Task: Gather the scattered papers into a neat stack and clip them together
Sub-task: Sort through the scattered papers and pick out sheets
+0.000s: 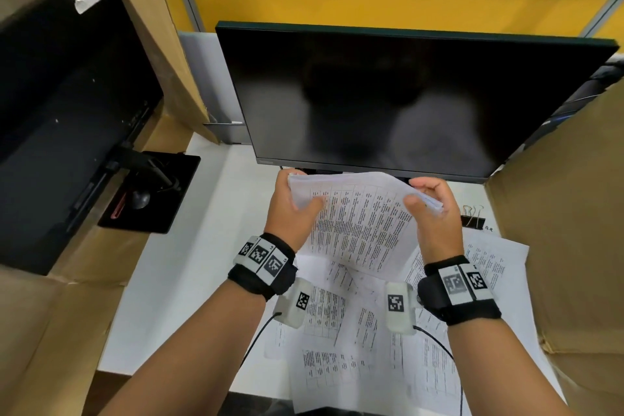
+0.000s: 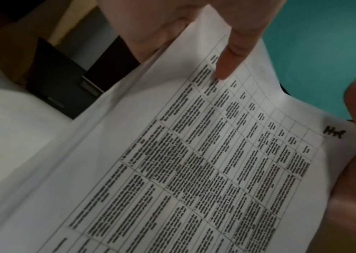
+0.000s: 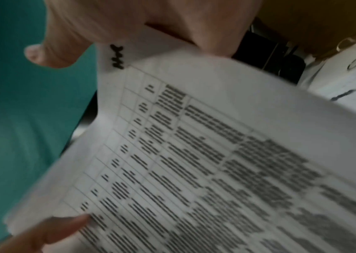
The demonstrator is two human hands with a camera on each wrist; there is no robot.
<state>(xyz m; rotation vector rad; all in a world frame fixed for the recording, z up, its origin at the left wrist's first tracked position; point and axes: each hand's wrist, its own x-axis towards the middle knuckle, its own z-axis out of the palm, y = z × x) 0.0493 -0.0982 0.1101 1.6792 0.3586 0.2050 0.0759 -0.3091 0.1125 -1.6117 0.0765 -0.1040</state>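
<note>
I hold a bundle of printed sheets point(image 1: 358, 216) raised above the white desk, just in front of the monitor. My left hand point(image 1: 297, 203) grips its left edge, thumb on top, and my right hand point(image 1: 429, 199) grips its right edge the same way. The top sheet point(image 2: 194, 171) carries a table of text and a black handwritten mark near one corner; the right wrist view shows that sheet point(image 3: 194, 154) blurred. Several more loose papers point(image 1: 354, 324) lie fanned on the desk beneath my wrists. A black binder clip point(image 1: 472, 218) sits on the desk right of my right hand.
A dark monitor point(image 1: 388, 101) stands close behind the held sheets. Cardboard boxes point(image 1: 574, 213) wall in the desk on the right and left. A black monitor stand base point(image 1: 152, 192) lies at the left. Bare white desk point(image 1: 202, 263) shows left of the papers.
</note>
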